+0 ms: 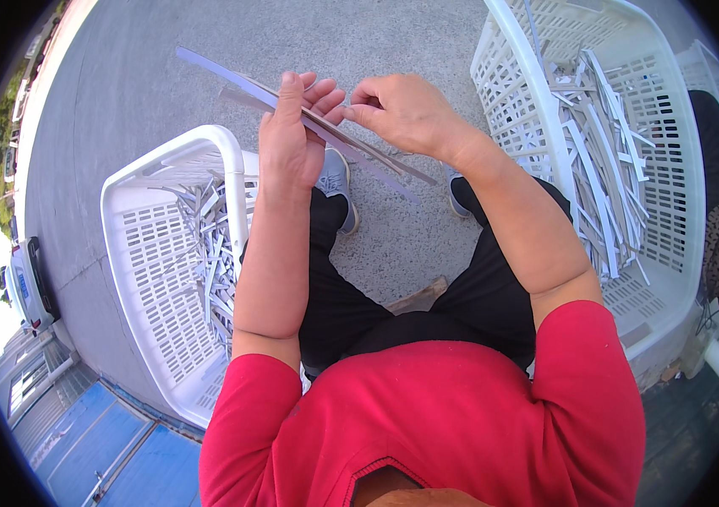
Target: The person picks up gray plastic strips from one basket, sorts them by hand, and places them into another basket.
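Several long, thin strips [222,72], pale lilac-white and grey-brown, lie slantwise across my left hand [290,139]. Its palm faces up, with the thumb over the strips and the fingers curled loosely on their other side. The strips fan slightly apart at both ends. Close to those left fingertips is my right hand [410,111], its thumb and forefinger pressed together and the other fingers curled in. Whatever that pinch may hold is hidden or too small to make out. Both hands are raised in front of my knees, above the grey ground.
At my left stands a white slotted plastic basket [228,152] with many strips inside. Another white basket [668,144] at my right holds a heap of longer strips [600,169]. Grey paving [139,84] spreads ahead. A parked vehicle [28,287] is far left, near blue panels [97,435].
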{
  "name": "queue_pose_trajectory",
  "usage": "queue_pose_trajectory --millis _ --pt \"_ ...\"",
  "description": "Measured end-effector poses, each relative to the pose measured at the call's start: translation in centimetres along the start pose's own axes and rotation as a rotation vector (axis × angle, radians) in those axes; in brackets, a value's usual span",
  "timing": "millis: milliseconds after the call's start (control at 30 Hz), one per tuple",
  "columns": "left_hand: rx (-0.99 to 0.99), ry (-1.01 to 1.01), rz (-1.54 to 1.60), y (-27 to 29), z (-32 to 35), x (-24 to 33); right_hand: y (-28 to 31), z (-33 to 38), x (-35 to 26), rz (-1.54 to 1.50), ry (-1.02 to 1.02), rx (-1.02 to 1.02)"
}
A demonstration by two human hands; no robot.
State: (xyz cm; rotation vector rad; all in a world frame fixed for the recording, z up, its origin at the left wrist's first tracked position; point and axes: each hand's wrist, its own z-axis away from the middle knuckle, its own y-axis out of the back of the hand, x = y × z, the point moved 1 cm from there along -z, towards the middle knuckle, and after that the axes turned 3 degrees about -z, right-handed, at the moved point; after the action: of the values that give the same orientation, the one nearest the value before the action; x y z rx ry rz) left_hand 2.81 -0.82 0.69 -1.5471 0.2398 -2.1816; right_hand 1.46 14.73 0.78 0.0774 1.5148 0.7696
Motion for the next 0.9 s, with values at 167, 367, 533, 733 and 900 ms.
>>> queue_pose_trajectory --millis 167,367,533,733,900 --pt "0.016 -0.012 0.005 0.5 -0.1 0.0 -0.9 0.1 -0.4 -0.093 0.042 -0.107" --pt "0.017 -0.015 -0.013 0.4 0.1 0.1 -0.9 0.2 -0.6 -0.044 0.056 -0.074" --pt "-0.008 0.0 0.05 0.3 0.1 0.2 -0.6 0.1 -1.0 -0.048 0.047 -0.006" --pt "-0.023 0.0 0.035 0.2 0.2 0.3 -0.9 -0.1 -0.5 -0.019 0.078 0.065" --pt "0.069 -0.02 -0.009 0.5 0.1 0.3 0.2 -0.1 -0.3 0.119 0.084 0.262"
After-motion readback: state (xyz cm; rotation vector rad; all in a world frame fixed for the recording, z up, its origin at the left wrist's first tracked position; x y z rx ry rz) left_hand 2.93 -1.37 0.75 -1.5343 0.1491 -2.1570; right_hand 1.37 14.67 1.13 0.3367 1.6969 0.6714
